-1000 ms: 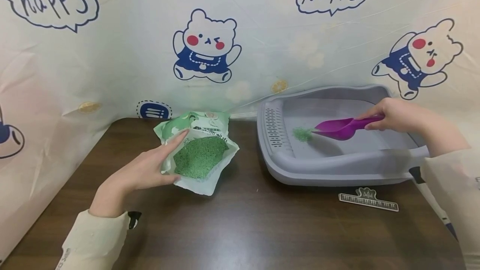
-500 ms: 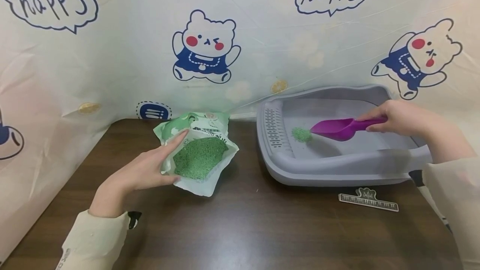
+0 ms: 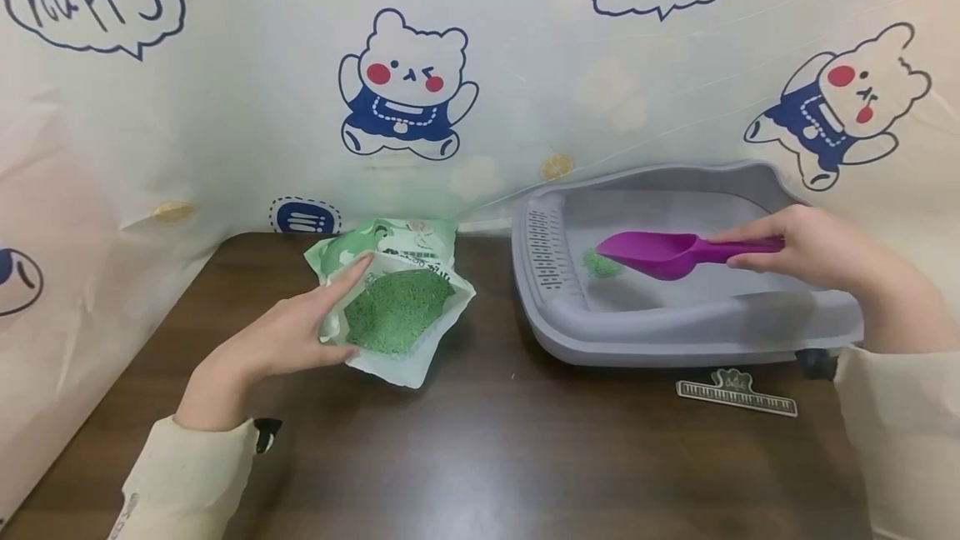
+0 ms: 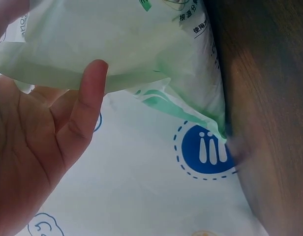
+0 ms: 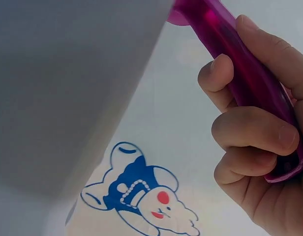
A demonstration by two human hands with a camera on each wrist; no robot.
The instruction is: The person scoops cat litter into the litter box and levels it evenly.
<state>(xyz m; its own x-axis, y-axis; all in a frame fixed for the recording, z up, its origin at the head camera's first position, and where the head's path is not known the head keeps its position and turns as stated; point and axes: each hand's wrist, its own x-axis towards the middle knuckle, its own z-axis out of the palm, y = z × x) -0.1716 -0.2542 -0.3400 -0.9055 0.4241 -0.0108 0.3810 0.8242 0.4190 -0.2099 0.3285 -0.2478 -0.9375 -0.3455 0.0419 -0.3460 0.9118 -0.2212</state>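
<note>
Brown table (image 3: 465, 465), right hand (image 3: 817, 248) curled round scoop (image 3: 656, 255)

Biggest free lane is the bare table (image 3: 495, 457) up front between the 2 sleeves, plenty of room to slide a hand through. Tighter gap behind it, between the bag (image 3: 401, 369) and the gray tray (image 3: 637, 327), pinched at the bag's corner; backdrop (image 3: 525, 90) closes off the rear. Tray's raised walls mean dropping in from above, dodging the purple scoop (image 3: 660, 257) and right hand (image 3: 817, 248). Left hand (image 3: 292, 336) blocks the bag's left side.
</note>
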